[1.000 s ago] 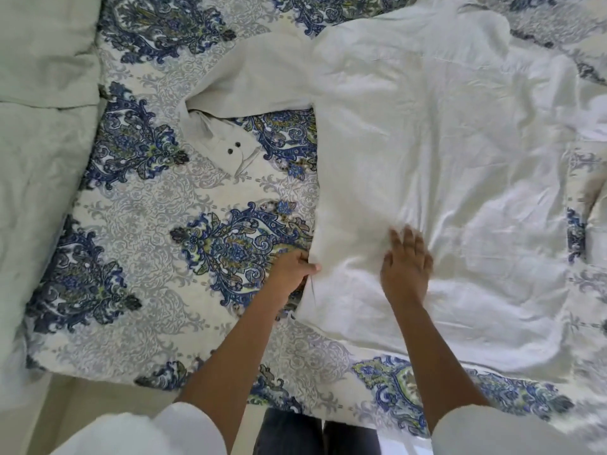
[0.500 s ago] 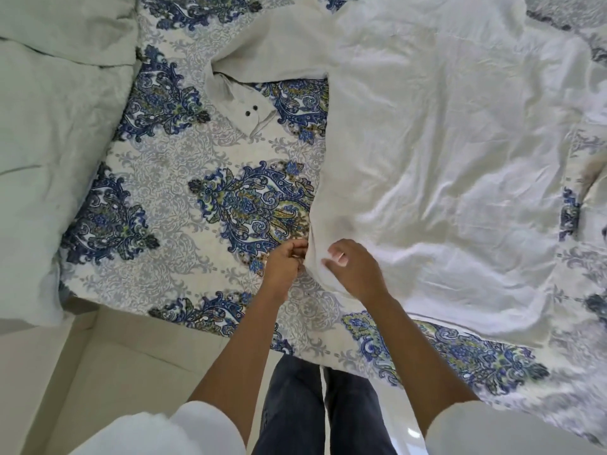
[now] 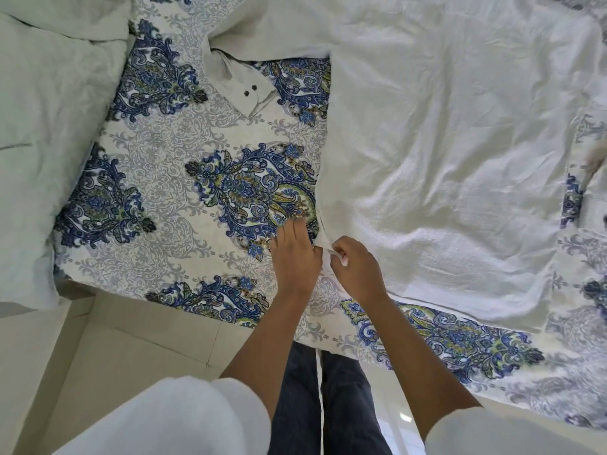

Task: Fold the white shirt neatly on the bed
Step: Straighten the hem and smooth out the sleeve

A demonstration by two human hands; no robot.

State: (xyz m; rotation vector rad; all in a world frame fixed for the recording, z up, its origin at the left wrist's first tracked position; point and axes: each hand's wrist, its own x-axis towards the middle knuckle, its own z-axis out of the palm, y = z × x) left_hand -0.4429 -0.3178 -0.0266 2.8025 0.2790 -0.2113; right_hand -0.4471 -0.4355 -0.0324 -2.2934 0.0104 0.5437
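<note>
The white shirt lies spread flat over the right half of the bed, wrinkled near its lower hem. One sleeve runs left along the top, and its cuff with two dark buttons is bent back down onto the bedsheet. My right hand pinches the shirt's lower left corner between thumb and fingers. My left hand lies right beside it on the sheet, fingers together, touching the same edge; whether it grips the cloth I cannot tell.
The bedsheet is white with blue paisley medallions. A pale green blanket is bunched along the left side. The bed's near edge runs diagonally above the tiled floor. My dark trousers stand against that edge.
My right hand left the flat of the shirt and came down to its lower left corner, closing on the cloth. My left hand stayed at that edge. The view shifted back toward the floor.
</note>
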